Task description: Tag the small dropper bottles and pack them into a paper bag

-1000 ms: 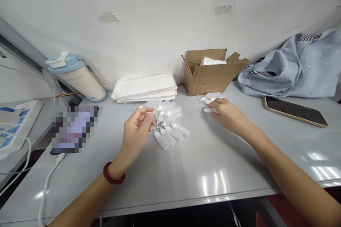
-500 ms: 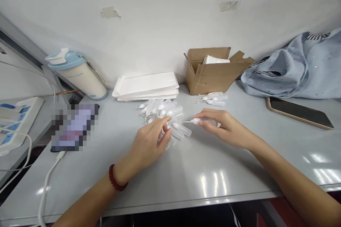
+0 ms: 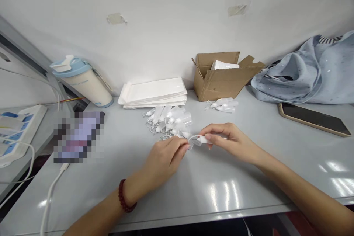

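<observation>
Between thumb and fingers, my right hand (image 3: 233, 142) grips a small translucent squeeze bottle, whose white nozzle cap (image 3: 202, 139) points left; the fingers mostly cover its body. From the cap a thin white tube (image 3: 193, 137) curves over to my left hand (image 3: 167, 156), which is pinched closed on the tube's free end. Just beyond my left fingertips lies a heap of similar small squeeze bottles (image 3: 181, 118) with thin looped tubes. Several more of these bottles (image 3: 226, 109) rest farther back, in front of the cardboard box.
A stack of white envelopes (image 3: 155, 89) lies behind the heap. Right of it stands an open cardboard box (image 3: 221, 83) with white packets inside. A tumbler (image 3: 87, 83) and a phone on a cable (image 3: 51, 191) are left; another phone (image 3: 315, 118) and a blue cloth bag (image 3: 306, 73) are right.
My left hand has moved right and toward me, off the heap, and now pinches the tube's end. My right hand has come slightly nearer with the bottle. The tube, straight before, is now bent.
</observation>
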`<state>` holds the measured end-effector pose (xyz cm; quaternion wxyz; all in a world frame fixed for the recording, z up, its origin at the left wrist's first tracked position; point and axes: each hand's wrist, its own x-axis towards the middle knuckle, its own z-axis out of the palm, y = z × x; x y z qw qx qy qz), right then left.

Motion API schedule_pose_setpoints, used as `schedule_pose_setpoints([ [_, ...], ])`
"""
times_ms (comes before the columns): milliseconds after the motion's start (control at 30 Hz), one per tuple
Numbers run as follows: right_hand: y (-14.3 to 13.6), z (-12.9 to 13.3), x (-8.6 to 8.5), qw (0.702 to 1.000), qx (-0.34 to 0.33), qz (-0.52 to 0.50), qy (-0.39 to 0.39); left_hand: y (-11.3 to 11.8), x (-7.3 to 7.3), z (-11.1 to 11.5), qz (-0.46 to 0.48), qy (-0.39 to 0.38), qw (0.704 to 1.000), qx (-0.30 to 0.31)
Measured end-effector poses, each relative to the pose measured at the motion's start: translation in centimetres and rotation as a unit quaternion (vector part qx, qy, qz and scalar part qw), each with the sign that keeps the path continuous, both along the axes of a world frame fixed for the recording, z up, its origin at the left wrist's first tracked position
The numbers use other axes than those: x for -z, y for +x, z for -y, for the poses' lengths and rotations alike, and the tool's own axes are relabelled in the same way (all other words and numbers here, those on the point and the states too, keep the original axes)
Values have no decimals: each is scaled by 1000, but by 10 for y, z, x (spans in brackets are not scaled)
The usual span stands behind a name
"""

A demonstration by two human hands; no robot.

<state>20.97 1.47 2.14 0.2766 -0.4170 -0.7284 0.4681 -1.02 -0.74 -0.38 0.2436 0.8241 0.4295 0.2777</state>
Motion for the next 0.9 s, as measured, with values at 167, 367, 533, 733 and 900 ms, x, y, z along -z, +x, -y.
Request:
schedule_pose_setpoints([
  [167, -7, 3, 2, 999, 4, -23, -36, 4, -13, 3, 141, -237, 960, -37],
  [367, -8, 5, 3, 999, 9, -25, -46, 1, -15, 1, 235, -332, 913, 4],
  [533, -7, 5, 2, 997, 13, -37, -59, 1, -12, 0, 236, -343, 909, 15],
  [733, -9, 5, 4, 997, 7, -35, -64, 1, -12, 0, 249, -345, 905, 9],
  [900, -10, 6, 4, 997, 21, -35, -64, 0, -15, -1, 236, -349, 907, 18],
])
